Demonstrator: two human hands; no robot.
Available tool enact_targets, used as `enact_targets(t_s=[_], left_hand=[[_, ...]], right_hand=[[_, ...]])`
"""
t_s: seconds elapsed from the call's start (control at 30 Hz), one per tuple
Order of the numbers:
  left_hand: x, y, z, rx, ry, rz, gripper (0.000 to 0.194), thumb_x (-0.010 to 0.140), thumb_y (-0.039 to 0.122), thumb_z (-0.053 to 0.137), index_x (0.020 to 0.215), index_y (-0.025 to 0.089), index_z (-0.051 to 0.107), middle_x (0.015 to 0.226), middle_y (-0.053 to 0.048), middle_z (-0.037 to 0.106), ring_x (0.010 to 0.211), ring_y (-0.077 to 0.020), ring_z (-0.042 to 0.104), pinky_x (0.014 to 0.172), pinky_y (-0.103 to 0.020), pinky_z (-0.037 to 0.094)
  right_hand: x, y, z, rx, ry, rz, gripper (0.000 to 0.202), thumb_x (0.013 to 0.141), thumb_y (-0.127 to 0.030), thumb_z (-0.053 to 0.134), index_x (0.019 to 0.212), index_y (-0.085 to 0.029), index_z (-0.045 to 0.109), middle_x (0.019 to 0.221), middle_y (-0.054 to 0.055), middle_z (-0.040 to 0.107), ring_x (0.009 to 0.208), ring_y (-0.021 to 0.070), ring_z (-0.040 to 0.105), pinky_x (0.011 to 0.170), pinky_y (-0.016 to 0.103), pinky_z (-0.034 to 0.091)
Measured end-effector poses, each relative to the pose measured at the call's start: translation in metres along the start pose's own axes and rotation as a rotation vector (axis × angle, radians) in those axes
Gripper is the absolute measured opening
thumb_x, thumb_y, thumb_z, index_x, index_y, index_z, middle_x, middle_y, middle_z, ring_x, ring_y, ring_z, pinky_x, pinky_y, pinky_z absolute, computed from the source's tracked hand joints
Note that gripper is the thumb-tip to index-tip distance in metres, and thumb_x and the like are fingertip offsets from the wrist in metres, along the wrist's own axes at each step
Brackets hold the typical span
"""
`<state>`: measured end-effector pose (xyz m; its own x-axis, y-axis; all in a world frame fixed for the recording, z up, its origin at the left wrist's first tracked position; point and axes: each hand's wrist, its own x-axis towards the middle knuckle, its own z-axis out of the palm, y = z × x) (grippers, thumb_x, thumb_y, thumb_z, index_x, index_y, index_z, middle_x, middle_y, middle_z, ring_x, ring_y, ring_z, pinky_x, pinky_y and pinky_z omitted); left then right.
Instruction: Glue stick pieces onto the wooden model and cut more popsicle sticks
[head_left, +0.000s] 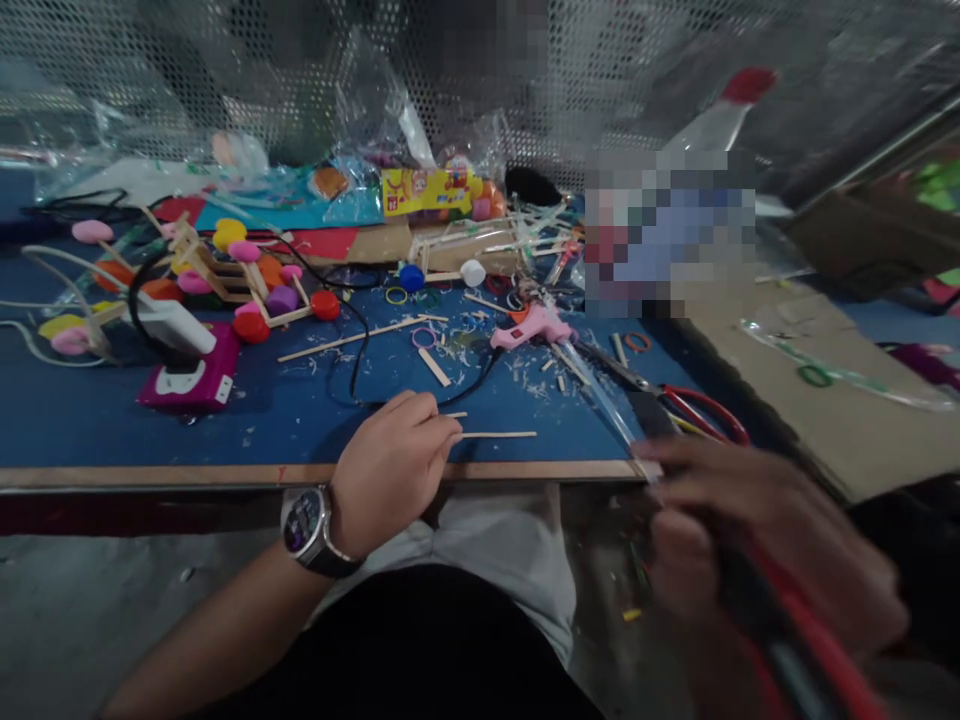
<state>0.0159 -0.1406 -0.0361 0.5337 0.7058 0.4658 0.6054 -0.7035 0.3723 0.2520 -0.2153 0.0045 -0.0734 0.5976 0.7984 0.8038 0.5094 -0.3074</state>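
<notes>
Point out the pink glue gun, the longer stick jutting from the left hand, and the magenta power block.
Pink glue gun [540,325]: head view, on its body.
Longer stick [499,435]: head view, on its bare length.
Magenta power block [220,360]: head view, on its side.

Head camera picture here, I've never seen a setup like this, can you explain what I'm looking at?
There's no machine here, just a person's two bare hands, seen from a camera worn on their head, facing forward and down. The left hand, with a watch on its wrist, holds a thin wooden stick. The right hand grips a red-and-black tool, too blurred to identify. On the blue table lie a pink glue gun and scraps; to the left are a magenta power socket and a colourful stick model.
</notes>
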Motion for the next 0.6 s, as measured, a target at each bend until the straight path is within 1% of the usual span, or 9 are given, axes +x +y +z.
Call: enact_targets(t_s=[0.03,0.07,0.1,0.17,0.2,0.27,0.33,0.43,0.6], left_hand=[[0.0,0.0,0.0,-0.003,0.0,-0.002,0.016,0.096,0.013,0.059,0.086,0.014,0.071,0.081,-0.004,0.061,0.077,-0.0194,0.054,0.07,-0.033,0.047],[0.0,0.0,0.0,-0.01,-0.001,-0.005,0.015,0.097,0.013,0.059,0.088,0.014,0.071,0.082,-0.004,0.062,0.078,-0.0194,0.055,0.071,-0.033,0.047],[-0.001,0.001,-0.001,-0.019,-0.002,-0.008,0.015,0.097,0.013,0.058,0.089,0.014,0.071,0.084,-0.004,0.062,0.079,-0.0194,0.055,0.072,-0.034,0.048],[0.0,0.002,-0.002,-0.031,-0.007,-0.011,0.015,0.097,0.012,0.057,0.091,0.014,0.07,0.086,-0.005,0.064,0.081,-0.0197,0.055,0.074,-0.035,0.049],[0.0,0.002,-0.003,-0.033,-0.008,-0.011,0.015,0.097,0.012,0.056,0.091,0.014,0.07,0.086,-0.005,0.064,0.082,-0.0199,0.055,0.075,-0.035,0.049],[0.0,0.003,-0.004,-0.035,-0.007,-0.01,0.015,0.096,0.012,0.056,0.092,0.014,0.07,0.088,-0.006,0.065,0.083,-0.0205,0.055,0.076,-0.036,0.05],[0.0,0.004,-0.006,-0.041,-0.001,-0.017,0.013,0.094,0.013,0.058,0.092,0.014,0.07,0.089,-0.007,0.065,0.083,-0.0206,0.055,0.076,-0.036,0.05],[0.001,0.004,-0.008,-0.056,0.001,-0.042,0.012,0.094,0.012,0.059,0.088,0.015,0.069,0.087,-0.006,0.065,0.082,-0.0201,0.055,0.076,-0.036,0.051],[0.004,0.005,-0.009,-0.047,-0.026,-0.048,0.013,0.096,0.011,0.057,0.086,0.015,0.064,0.088,-0.005,0.063,0.083,-0.0198,0.056,0.076,-0.036,0.051]], right_hand=[[0.012,0.012,-0.002,-0.089,-0.033,0.082,0.011,0.087,-0.017,0.065,0.089,-0.028,0.064,0.091,0.005,0.074,0.082,0.0239,0.073,0.077,0.04,0.058],[0.024,0.027,-0.003,-0.153,0.009,0.058,0.011,0.086,-0.017,0.067,0.089,-0.028,0.064,0.09,0.005,0.074,0.084,0.0245,0.073,0.081,0.042,0.058],[0.035,0.042,-0.003,-0.217,0.044,-0.069,0.008,0.086,-0.02,0.066,0.087,-0.027,0.063,0.084,0.004,0.074,0.078,0.0237,0.073,0.078,0.041,0.057],[0.053,0.076,0.001,-0.374,-0.024,-0.215,0.01,0.085,-0.023,0.066,0.08,-0.025,0.058,0.086,0.005,0.076,0.077,0.0238,0.073,0.086,0.044,0.054],[0.059,0.092,0.004,-0.421,-0.091,-0.23,0.012,0.086,-0.023,0.064,0.078,-0.025,0.056,0.093,0.007,0.078,0.083,0.0247,0.074,0.089,0.044,0.052],[0.069,0.121,0.011,-0.478,-0.282,-0.14,0.011,0.09,-0.026,0.058,0.08,-0.023,0.056,0.11,0.013,0.077,0.101,0.0283,0.071,0.095,0.045,0.048],[0.075,0.143,0.018,-0.602,-0.467,-0.019,0.012,0.092,-0.027,0.052,0.085,-0.022,0.06,0.117,0.016,0.075,0.106,0.0332,0.066,0.092,0.046,0.045],[0.08,0.162,0.027,-0.605,-0.587,0.001,0.017,0.084,-0.013,0.05,0.093,-0.02,0.062,0.121,0.015,0.073,0.099,0.0313,0.066,0.086,0.043,0.042],[0.086,0.172,0.038,-0.571,-0.605,-0.01,0.027,0.078,-0.01,0.05,0.098,-0.02,0.064,0.137,0.014,0.067,0.108,0.0318,0.067,0.09,0.043,0.041]])
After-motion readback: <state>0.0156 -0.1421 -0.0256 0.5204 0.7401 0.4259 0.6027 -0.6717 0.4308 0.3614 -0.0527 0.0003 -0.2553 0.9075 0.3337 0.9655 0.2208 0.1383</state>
